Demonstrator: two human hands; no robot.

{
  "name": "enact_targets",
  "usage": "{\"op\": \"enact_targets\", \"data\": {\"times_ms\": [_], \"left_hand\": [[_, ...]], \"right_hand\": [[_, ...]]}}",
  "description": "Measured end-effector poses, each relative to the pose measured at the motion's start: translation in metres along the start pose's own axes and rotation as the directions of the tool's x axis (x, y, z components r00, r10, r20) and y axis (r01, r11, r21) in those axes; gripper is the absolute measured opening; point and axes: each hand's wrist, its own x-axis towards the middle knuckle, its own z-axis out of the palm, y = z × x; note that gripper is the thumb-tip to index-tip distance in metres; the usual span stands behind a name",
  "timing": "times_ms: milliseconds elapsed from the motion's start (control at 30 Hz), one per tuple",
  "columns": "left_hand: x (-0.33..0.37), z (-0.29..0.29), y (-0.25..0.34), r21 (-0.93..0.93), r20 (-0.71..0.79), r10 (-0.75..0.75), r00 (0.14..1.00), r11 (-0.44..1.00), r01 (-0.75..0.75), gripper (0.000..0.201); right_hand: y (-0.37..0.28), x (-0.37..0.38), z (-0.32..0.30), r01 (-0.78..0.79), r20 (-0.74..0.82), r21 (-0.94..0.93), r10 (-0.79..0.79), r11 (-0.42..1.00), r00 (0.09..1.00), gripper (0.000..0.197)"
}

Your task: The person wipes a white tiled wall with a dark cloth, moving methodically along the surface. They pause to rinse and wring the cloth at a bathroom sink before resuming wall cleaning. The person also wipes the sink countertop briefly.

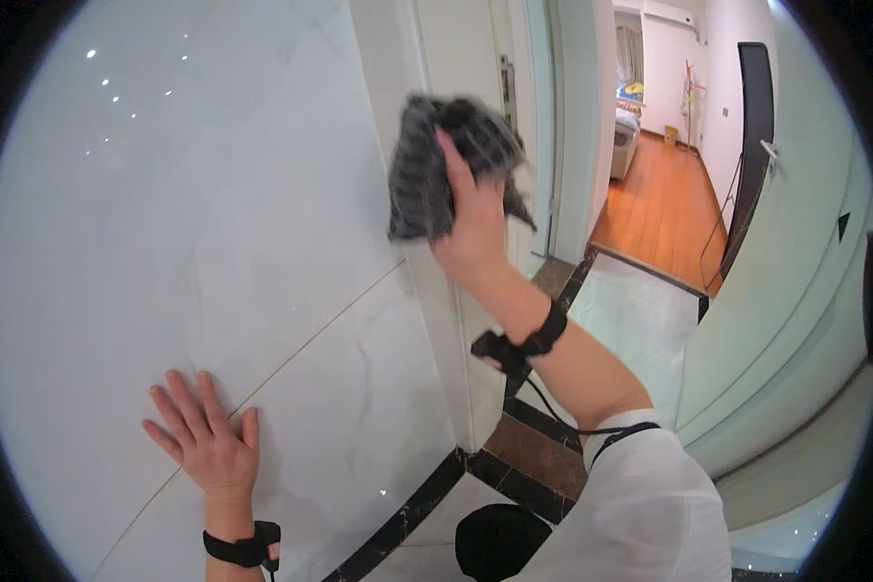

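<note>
White sleeve (655, 504) on the right arm, lower right, nearest the camera. Black strap (545, 335) fastened at the right wrist, cord trailing toward the elbow. Right hand (475, 228) raised, clamped on a grey checked cloth (419, 184): thumb laid along the near face, remaining fingers partly hidden by the folds. Cloth bunched and slightly blurred, positioned in front of the white door frame (475, 378); contact with the frame cannot be determined. Left hand (210, 451) at lower left, palm toward and resting on the white marbled wall (213, 262), fingers straight and spread apart, thumb standing off to the right. Similar strap (228, 550) at that wrist. Dark border (398, 524) along the foot of the wall. Pale door (810, 233) at right, metal handle (769, 151) fitted. Farthest, a room with orange wooden floor (660, 194) and part of a bed (625, 145)
</note>
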Motion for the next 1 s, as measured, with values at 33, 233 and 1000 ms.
{"op": "enact_targets", "data": {"times_ms": [33,233,1000], "left_hand": [[0.011,-0.001,-0.009,0.009,-0.037,0.014,0.999,1.0,-0.014,0.069],[0.02,-0.007,-0.026,-0.011,-0.019,0.027,0.999,1.0,-0.028,0.066],[0.013,-0.01,-0.018,-0.104,0.015,-0.014,1.0,0.994,0.016,0.062]], "right_hand": [[-0.007,0.034,-0.006,-0.039,-0.015,0.064,0.04,0.997,0.999,0.066],[-0.02,0.036,0.008,-0.145,-0.01,-0.017,0.145,0.989,0.989,0.066],[-0.013,0.223,0.014,0.229,-0.003,-0.58,-0.282,0.782,0.959,0.05]]}}
